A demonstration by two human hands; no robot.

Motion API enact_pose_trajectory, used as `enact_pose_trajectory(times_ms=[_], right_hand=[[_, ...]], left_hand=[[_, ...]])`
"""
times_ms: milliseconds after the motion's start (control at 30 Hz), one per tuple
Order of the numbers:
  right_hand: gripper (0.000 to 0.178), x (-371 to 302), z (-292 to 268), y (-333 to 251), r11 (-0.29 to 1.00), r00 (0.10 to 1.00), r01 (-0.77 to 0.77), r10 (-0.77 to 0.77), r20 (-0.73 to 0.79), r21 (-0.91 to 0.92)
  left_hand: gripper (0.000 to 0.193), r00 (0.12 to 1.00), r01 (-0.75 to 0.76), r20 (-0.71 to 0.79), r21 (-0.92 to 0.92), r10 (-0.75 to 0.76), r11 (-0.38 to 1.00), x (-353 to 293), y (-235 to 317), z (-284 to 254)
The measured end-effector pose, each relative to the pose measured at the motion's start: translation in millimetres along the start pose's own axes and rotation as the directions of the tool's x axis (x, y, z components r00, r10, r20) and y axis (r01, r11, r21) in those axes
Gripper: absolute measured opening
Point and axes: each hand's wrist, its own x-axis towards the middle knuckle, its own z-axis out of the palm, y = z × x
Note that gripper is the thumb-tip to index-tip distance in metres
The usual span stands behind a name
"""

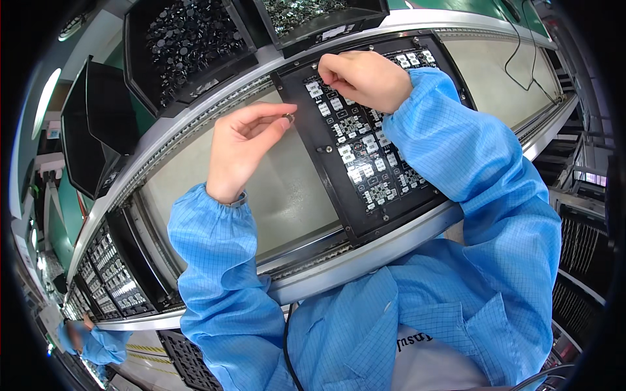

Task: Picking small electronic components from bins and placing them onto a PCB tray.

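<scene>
Between the thumb and fingertips of my left hand (244, 143) is a small electronic component (289, 118), partly covered by the fingers. That hand hovers just left of a black carrier frame (319, 156), which holds circuit boards (373, 159) fitted with white and dark parts. My right hand (366, 79) is over the upper part of the boards, with its fingers curled down at the upper left rows. Whatever its fingertips pinch or press is hidden beneath them. Blue sleeves cover both forearms.
The carrier rests across a conveyor (277, 189) with metal rails. Beyond it stand a black bin (189, 49) of dark round components and another bin (303, 16) of small shiny parts. More loaded carriers (114, 274) sit at left, near a co-worker in blue (101, 345).
</scene>
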Motion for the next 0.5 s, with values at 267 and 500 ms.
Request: enact_pose_trajectory(times_ms=[267,500], right_hand=[[0.016,0.2,-1.3,-1.9,0.997,0.998,-0.054,0.054,0.013,0.057],[0.018,9.0,-5.5,5.2,0.988,0.989,-0.141,0.138,0.042,0.069]], left_hand=[[0.023,0.999,0.017,-0.027,0.022,-0.017,1.000,3.7,-0.8,-2.1],[0.025,0.998,-0.046,-0.027,0.059,0.048,0.997,7.6,-7.4,-3.9]])
